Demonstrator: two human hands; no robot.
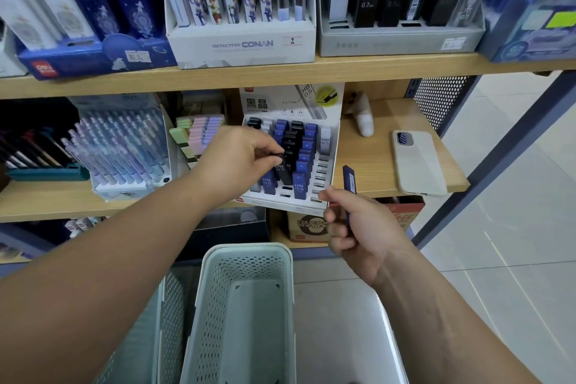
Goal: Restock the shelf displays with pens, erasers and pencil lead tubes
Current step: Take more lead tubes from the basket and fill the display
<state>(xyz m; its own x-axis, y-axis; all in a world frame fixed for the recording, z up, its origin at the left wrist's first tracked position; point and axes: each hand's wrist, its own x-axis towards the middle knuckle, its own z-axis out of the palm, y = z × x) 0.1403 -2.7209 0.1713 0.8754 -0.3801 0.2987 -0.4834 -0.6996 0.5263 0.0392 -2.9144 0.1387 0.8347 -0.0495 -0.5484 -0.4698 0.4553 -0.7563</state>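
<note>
At lead display [282,203] — left hand [240,159] pinches black tube [285,170]; right hand [358,227] grips blue tube [349,179], lower end hidden.

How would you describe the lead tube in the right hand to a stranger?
Find the white HB 0.5 lead display on the middle wooden shelf. Right of its front corner, the right hand holds one blue lead tube; unlike its neighbours, it sits in no slot.

Two light wood shelf boards, upper shelf [280,72] and lower shelf [374,165], are running left to right. A blue-grey metal upright [492,159] is slanting down the rack's right end, with a perforated side panel [439,100] sitting behind it. The pale tiled floor [514,243] is lying to the right, glossy and reflecting soft, even light.
</note>
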